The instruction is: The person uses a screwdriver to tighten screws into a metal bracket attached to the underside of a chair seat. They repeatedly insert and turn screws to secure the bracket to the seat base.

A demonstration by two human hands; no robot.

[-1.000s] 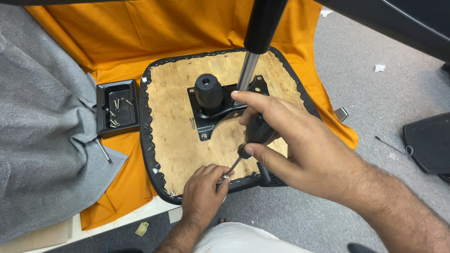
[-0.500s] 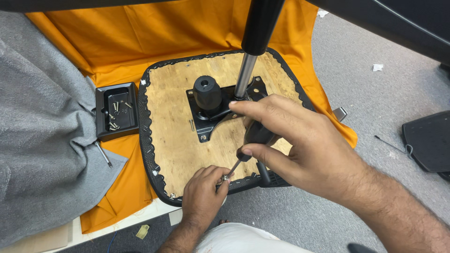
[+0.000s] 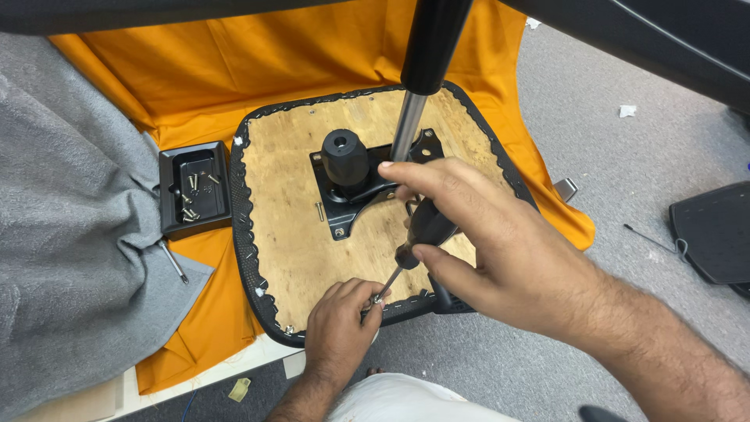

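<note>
An upturned chair seat [image 3: 297, 227] with a bare plywood underside and black stapled fabric edge lies on an orange cloth [image 3: 234, 62]. A black metal mechanism plate [image 3: 344, 203] with a round knob and a gas cylinder [image 3: 410, 125] is mounted at its centre. My right hand [image 3: 500, 250] grips a black-handled screwdriver [image 3: 418, 238], its shaft pointing down to the seat's near edge. My left hand [image 3: 340, 332] pinches a small screw [image 3: 376, 298] at the screwdriver tip.
A black plastic tray [image 3: 195, 191] holding several screws sits left of the seat. A hex key [image 3: 173, 260] lies by a grey blanket [image 3: 70, 258]. Grey carpet is on the right, with a black chair part [image 3: 715, 230] and a dark chair frame [image 3: 625, 31] overhead.
The view has shifted slightly. My right hand has edged lower on the screwdriver, and my left hand stays at the tip by the seat's near edge.
</note>
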